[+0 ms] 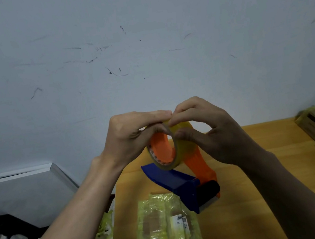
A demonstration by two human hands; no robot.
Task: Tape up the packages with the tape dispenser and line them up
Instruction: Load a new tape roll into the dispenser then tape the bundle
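Yellow wooden desk (259, 144) before scuffed grey wall, blue-and-orange tape dispenser (174, 178) raised, clear tape roll (186, 148) pinched by left hand (132, 135) and right hand (210, 131), both grips curled, yellow wrapped package (165, 225) laid below.

A blue-and-orange tape dispenser (179, 180) carrying a clear tape roll (170, 148) on its orange hub is raised over the middle of the desk (262, 164), above a yellow-wrapped package (166, 224) with a white label lying flat at the near edge.
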